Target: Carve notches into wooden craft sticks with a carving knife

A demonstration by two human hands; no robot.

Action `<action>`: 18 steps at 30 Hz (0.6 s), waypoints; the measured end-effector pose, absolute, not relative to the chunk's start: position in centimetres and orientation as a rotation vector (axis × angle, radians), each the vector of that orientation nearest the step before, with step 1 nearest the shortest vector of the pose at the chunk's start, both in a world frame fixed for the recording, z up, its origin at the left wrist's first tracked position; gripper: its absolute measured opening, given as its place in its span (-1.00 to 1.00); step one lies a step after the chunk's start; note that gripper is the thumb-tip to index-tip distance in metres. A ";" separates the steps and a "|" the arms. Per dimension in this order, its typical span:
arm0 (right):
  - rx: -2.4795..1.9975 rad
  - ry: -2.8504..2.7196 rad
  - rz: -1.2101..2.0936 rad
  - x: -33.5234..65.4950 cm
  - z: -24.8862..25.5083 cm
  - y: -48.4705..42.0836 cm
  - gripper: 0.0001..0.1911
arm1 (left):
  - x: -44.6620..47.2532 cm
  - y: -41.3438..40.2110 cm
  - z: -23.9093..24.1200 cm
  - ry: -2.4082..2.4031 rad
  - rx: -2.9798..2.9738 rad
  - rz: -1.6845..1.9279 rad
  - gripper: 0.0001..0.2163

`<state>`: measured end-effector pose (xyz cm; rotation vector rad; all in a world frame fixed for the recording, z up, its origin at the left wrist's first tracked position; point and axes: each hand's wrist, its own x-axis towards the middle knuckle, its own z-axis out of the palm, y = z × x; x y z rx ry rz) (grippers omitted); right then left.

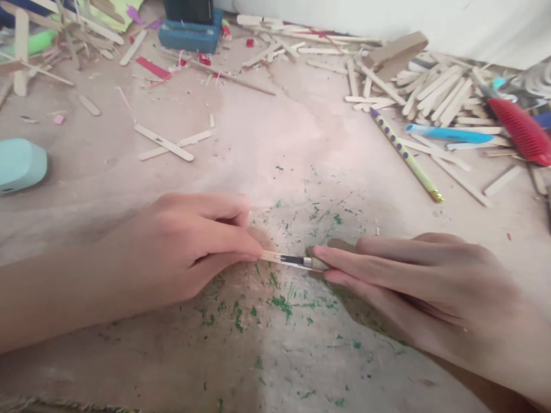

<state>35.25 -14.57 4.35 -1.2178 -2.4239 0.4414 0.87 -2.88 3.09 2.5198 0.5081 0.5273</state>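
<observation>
My left hand (189,252) rests on the pale work board, its fingers pinched on one end of a small wooden stick (270,256). My right hand (422,281) comes in from the right with fingers closed round a cutter knife (316,264). Its thin blade (293,261) lies across the stick between the two hands. Green flecks (279,301) are scattered on the board under and around the hands.
A heap of wooden craft sticks (430,92) lies at the back right with a dotted yellow pencil (407,155), a blue pen (447,135) and a red tool (520,129). Crossed sticks (166,143), a teal object (19,163) and a blue box (189,34) sit further back and left.
</observation>
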 end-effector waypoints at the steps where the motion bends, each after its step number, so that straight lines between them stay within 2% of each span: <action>1: -1.221 -2.433 0.437 35.3 4.2 -14.6 -0.73 | 0.9 -2.9 3.2 0.513 2.518 0.523 -0.62; 9: -1.214 -2.420 0.388 34.4 4.2 -14.7 -0.75 | 1.0 -3.2 3.4 0.539 2.557 0.522 -0.56; 18: -1.234 -2.386 0.476 34.0 4.6 -14.1 -0.75 | 0.5 -2.9 3.4 0.529 2.514 0.478 -0.63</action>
